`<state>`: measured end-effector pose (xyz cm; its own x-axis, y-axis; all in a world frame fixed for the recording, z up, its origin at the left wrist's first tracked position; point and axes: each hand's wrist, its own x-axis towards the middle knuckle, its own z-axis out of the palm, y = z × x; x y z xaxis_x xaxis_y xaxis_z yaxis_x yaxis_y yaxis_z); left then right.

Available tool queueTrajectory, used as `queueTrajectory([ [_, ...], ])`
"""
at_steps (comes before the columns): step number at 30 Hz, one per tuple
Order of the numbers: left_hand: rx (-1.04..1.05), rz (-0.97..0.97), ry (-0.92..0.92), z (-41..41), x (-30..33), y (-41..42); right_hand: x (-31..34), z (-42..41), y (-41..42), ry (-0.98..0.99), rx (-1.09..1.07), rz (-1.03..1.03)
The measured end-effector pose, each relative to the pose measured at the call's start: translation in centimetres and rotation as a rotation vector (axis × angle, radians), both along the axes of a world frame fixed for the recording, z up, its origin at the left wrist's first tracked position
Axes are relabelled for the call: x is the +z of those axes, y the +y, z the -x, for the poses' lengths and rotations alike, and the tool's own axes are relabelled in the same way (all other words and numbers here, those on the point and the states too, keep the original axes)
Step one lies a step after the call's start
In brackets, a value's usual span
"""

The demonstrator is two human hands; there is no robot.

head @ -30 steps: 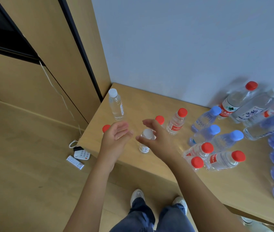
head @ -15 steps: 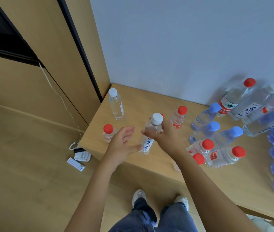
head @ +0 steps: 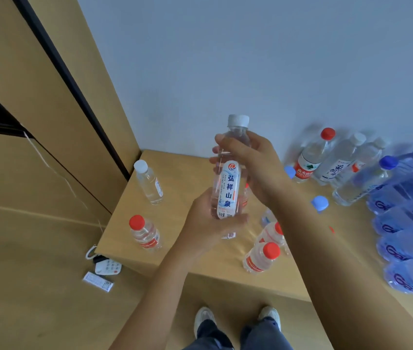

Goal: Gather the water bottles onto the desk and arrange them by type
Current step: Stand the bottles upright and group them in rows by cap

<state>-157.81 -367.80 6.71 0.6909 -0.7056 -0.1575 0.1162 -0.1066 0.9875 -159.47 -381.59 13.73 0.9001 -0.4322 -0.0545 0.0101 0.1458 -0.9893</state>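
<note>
White-capped bottle (head: pixel 229 183) upright, gripped by both hands: right (head: pixel 256 168) above, left (head: pixel 208 223) below.

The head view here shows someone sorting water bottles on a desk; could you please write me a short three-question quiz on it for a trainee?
1. True or false: the held bottle has a red cap.
2. Which hand grips the held bottle near its neck? A) left hand B) right hand C) neither
3. Fill in: the white-capped bottle near the desk's far left corner stands ____ (upright / on its side).

Key
1. False: its cap is white.
2. B: the right hand holds it just below the neck, the left hand grips its lower end.
3. Upright.
</note>
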Motion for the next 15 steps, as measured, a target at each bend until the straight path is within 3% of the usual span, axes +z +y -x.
queueTrajectory([
  [5,-0.058,0.097,0.152,1.5,1.6,-2.8,1.2,0.3,-1.9,-0.024,0.020,-0.146],
  [15,-0.109,0.053,0.113,3.4,2.5,-8.4,1.5,2.8,-7.8,-0.007,-0.025,-0.119],
])
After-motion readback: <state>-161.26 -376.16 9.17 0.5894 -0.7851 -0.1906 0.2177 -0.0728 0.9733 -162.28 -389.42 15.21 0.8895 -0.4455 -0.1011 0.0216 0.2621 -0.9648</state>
